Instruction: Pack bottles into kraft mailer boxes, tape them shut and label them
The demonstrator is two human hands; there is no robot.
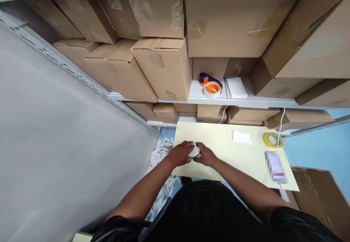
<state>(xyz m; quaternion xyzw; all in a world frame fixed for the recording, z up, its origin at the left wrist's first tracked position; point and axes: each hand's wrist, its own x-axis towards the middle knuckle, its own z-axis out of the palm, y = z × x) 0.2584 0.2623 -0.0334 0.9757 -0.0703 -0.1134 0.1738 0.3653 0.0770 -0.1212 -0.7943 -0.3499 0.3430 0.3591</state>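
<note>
Both my hands meet over the near left part of a pale yellow table [224, 150]. My left hand [182, 153] and my right hand [205, 155] are closed round a small white object [194, 151] held between them, just above the tabletop. What the object is I cannot make out. A white card or flat packet [242, 137] lies on the table further back, to the right of my hands.
A roll of yellowish tape [272, 140] and a blurred flat device [276, 166] with a white cable lie at the table's right. Shelves of cardboard boxes [161, 68] rise behind, holding an orange tape dispenser [211, 85] and a white box [236, 87]. White paper strips [161, 154] litter the floor left.
</note>
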